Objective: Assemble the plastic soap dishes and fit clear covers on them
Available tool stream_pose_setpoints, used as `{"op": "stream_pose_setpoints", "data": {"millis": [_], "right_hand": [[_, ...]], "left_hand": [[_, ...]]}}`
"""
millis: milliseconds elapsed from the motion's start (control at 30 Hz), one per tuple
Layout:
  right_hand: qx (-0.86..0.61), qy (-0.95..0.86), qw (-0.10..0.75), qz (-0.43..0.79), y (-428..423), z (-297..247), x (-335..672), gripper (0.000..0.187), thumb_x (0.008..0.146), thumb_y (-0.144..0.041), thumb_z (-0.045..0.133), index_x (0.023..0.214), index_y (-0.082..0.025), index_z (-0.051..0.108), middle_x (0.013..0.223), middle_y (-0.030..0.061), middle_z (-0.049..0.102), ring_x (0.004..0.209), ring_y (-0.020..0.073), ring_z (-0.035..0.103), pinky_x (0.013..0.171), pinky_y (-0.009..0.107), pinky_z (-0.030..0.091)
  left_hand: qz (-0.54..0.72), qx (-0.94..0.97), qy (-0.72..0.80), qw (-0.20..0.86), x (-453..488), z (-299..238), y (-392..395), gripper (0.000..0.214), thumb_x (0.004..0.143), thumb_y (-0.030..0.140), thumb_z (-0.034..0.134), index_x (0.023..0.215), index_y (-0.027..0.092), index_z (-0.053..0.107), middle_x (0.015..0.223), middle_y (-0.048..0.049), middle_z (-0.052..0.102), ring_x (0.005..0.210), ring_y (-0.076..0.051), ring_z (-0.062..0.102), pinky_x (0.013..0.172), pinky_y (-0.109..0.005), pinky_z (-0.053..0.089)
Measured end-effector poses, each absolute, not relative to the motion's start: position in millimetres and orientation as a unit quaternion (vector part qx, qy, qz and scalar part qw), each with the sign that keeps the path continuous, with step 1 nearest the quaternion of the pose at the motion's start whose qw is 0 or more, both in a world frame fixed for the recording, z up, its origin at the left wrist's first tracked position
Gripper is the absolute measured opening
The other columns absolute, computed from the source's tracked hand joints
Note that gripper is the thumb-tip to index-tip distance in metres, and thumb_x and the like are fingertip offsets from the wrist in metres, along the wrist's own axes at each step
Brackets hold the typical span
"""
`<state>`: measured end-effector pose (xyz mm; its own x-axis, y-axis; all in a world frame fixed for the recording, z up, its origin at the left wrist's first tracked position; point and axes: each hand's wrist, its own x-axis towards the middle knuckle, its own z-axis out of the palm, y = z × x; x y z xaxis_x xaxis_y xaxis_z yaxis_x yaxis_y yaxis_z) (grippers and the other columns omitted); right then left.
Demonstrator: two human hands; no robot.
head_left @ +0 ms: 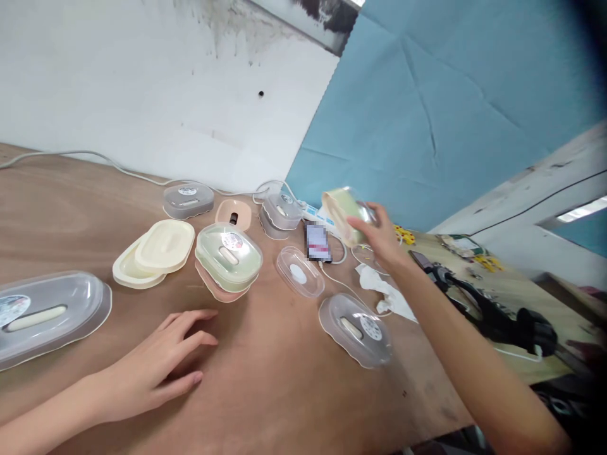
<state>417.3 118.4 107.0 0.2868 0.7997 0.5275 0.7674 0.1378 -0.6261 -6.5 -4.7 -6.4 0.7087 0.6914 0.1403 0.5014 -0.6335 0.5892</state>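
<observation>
My right hand (pixel 382 237) is raised over the back of the table, closed around a cream and green plastic box (pixel 345 218) with a clear part, slightly blurred. My left hand (pixel 173 357) hovers at or just above the tabletop, fingers apart and holding nothing; whether it touches the wood I cannot tell. Just beyond its fingertips stands a green lidded box (pixel 227 256) with a clear lid and a round sticker, on top of a pink piece (pixel 220 287). Two cream oval trays or lids (pixel 165 246) overlap to the left of that stack.
Grey clear-lidded boxes stand at left (pixel 57 316), back (pixel 188 201), centre back (pixel 282 212) and right (pixel 355 332). A loose clear lid (pixel 300 272), phone (pixel 317 242), power strip (pixel 320 218), cables and crumpled tissue (pixel 386 291) lie near my right arm. A black clamp-like stand (pixel 488 316) is at far right.
</observation>
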Motion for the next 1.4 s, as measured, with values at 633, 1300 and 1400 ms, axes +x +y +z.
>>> {"op": "stream_pose_setpoints", "data": {"millis": [633,1300,1400], "right_hand": [[-0.730,-0.641,0.221,-0.087,206.3,87.3,294.8,0.068,0.079,-0.061,0.061,0.134,-0.023,0.047,0.138,0.0194,0.042,0.118,0.0411,0.048,0.092,0.058,0.037],[-0.530,-0.781,0.302,-0.134,3.7,32.5,289.6,0.038,0.089,-0.027,0.053,0.126,-0.019,0.046,0.120,0.0172,0.057,0.110,0.0313,0.056,0.087,0.049,0.049],[-0.566,-0.763,0.256,-0.179,8.1,10.0,288.2,0.045,0.087,-0.029,0.055,0.130,-0.017,0.046,0.130,0.0215,0.051,0.120,0.0396,0.050,0.087,0.056,0.046]], "left_hand": [[0.191,0.890,0.314,0.269,-8.4,-9.2,-1.9,0.025,0.089,0.023,0.051,0.113,0.026,0.056,0.140,-0.0090,0.044,0.124,-0.029,0.044,0.098,-0.044,0.045],[0.176,0.840,0.497,-0.128,-18.6,30.4,43.7,0.038,0.093,0.029,0.040,0.122,0.008,0.054,0.132,-0.0239,0.053,0.121,-0.041,0.050,0.094,-0.053,0.040],[0.086,0.807,0.559,-0.172,-20.2,37.0,56.1,0.039,0.092,0.038,0.043,0.112,0.009,0.062,0.129,-0.0224,0.056,0.116,-0.042,0.053,0.092,-0.053,0.040]]}}
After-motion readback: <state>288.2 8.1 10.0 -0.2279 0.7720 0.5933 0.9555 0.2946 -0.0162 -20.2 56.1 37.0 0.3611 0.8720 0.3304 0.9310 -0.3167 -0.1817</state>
